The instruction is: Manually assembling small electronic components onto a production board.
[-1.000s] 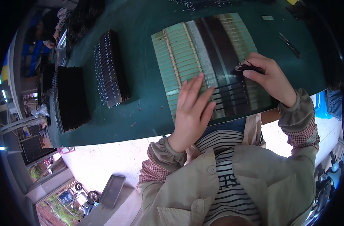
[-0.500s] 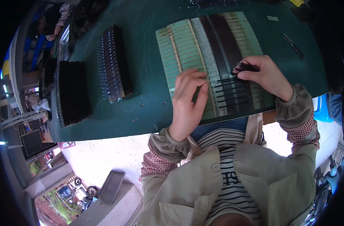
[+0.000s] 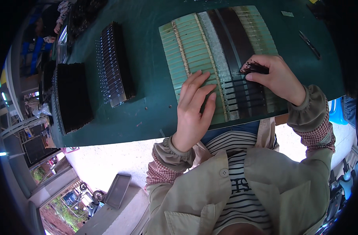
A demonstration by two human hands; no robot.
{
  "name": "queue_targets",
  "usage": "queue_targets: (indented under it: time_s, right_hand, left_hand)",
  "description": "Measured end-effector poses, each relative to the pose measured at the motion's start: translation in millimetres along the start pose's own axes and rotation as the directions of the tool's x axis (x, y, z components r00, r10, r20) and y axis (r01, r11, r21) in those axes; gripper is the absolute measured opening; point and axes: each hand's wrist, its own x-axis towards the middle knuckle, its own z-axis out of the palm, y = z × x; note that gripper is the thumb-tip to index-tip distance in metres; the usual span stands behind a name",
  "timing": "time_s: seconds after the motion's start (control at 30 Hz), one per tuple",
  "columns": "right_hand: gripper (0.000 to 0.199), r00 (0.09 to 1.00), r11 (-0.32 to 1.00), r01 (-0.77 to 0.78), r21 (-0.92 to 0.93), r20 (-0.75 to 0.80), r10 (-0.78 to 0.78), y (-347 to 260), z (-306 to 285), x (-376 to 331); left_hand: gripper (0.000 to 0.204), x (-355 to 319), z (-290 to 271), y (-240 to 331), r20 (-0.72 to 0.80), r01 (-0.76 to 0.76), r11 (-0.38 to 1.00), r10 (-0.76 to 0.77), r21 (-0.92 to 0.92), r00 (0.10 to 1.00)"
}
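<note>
Keep your left hand [image 3: 194,103] flat, fingers spread, on the slatted board [image 3: 194,58] while your right hand [image 3: 279,78], pinching the bundle of thin black strips [image 3: 254,68], seats each squarely.

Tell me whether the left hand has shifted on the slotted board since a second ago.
Yes. The left hand slid left on the slotted board, away from its dark strips.

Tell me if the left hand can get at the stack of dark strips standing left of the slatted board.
Probably yes: the left hand lies flat on the slatted board, and only bare green table lies between it and the stack of dark strips.
</note>
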Motion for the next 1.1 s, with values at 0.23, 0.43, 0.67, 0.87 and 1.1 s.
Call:
queue_targets:
  time_s: [0.23,0.43,0.67,0.87,1.1]
  right_hand:
    - [0.018,0.996,0.996,0.074,-0.056,-0.041,-0.076,1,8,-1]
    - [0.013,0.977,0.935,0.107,-0.337,-0.137,-0.161,-1,1,-8]
    - [0.012,0.995,0.979,0.096,0.179,-0.03,-0.092,-10,-18,-2]
    - [0.01,0.973,0.963,-0.159,0.216,0.198,0.116,-36,-12,4]
    - [0.009,0.974,0.938,-0.21,0.275,0.145,0.176,-20,-18,-7]
  left_hand:
    - [0.03,2,7,8,0.111,-0.112,0.982,0.095,0.15,0.989]
    - [0.036,1,6,13,0.182,-0.132,0.966,0.092,0.222,0.979]
    - [0.024,23,9,16,0.055,0.113,0.957,-0.102,-0.266,0.993]
    - [0.012,26,25,12,-0.001,0.18,0.856,-0.207,-0.485,0.978]
    - [0.005,19,28,12,0.173,0.304,0.432,-0.317,-0.849,0.933]
